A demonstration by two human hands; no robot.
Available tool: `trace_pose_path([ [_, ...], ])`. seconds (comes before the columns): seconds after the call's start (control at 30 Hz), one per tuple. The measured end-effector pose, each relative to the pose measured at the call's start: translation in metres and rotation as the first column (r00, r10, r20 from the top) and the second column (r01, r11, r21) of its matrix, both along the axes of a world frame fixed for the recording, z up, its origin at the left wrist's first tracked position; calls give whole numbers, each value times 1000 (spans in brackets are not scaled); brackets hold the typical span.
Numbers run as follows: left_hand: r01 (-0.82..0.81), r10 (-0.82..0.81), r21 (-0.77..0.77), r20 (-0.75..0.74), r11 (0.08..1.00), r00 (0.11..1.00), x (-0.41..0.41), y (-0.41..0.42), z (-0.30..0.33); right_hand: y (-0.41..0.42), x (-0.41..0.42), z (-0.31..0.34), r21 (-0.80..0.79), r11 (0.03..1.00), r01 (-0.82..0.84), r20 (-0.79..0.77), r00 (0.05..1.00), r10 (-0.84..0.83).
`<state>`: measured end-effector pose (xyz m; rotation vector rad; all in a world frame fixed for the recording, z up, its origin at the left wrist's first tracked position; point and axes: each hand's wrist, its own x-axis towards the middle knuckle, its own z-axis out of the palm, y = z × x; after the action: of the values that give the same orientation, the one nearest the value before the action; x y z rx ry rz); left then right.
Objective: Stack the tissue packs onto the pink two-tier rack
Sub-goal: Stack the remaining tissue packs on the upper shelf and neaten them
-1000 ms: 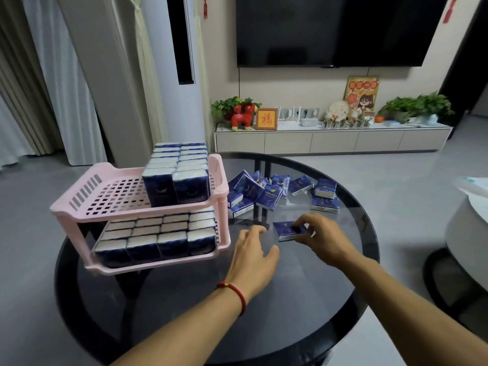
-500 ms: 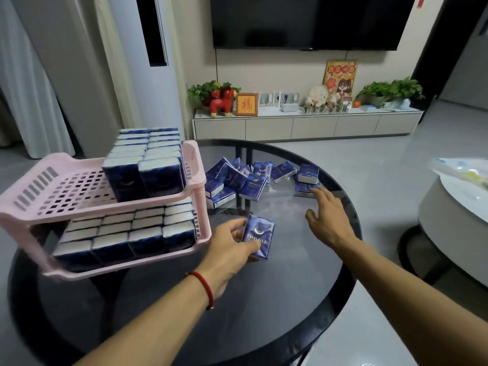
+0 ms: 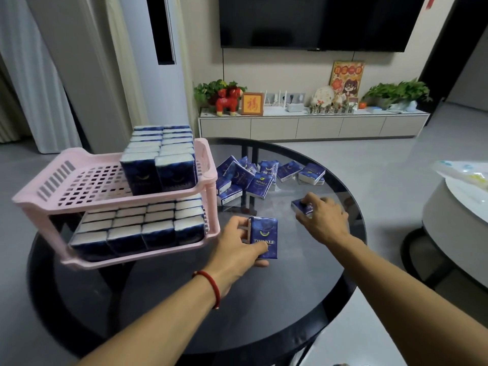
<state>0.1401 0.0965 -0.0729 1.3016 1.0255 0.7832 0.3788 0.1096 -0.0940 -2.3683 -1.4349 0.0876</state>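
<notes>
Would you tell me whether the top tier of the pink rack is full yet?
Not full. The top tier holds two rows of tissue packs along its right side only; its perforated floor shows bare on the left.

A dark television point(image 3: 317, 21) hangs on a pale wall above a long white cabinet point(image 3: 311, 126) lined with plants and ornaments; grey floor point(image 3: 383, 165), curtains point(image 3: 29, 75) at left.

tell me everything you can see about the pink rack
The pink rack is a two-tier tray stand of what looks like plastic, with perforated floors and slotted end walls, joined by corner posts. It stands upright on the left of the round glass table. The lower tier looks full of dark blue tissue packs; the upper tier holds two rows at its right end, the rest bare. Neither hand touches it.
</notes>
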Motion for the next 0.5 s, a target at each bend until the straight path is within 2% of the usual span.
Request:
trace_pose_path([
  [0.13,30,-29,-38,42,999,999,-7,-4,2,-38,-8,14,119,978,-170,-188,964,190],
  [0.23,57,-53,-56,69,997,996,-10,-9,6,-70,-21,29,251,877,-409,-235,854,465],
  [0.33,69,-51,-133,128,989,990,-12,-13,11,-86,-41,41,258,727,-637,-115,727,677],
  [0.4,127,-89,-175,209,976,974,-15,-15,15,-88,-57,42,211,663,-718,7,680,733],
  [0.43,157,-117,-167,226,973,967,-18,-16,16,-88,-64,41,202,646,-736,49,666,744],
  [0.5,177,-164,-69,164,982,973,-24,-17,13,-87,-74,38,188,629,-754,113,653,749],
])
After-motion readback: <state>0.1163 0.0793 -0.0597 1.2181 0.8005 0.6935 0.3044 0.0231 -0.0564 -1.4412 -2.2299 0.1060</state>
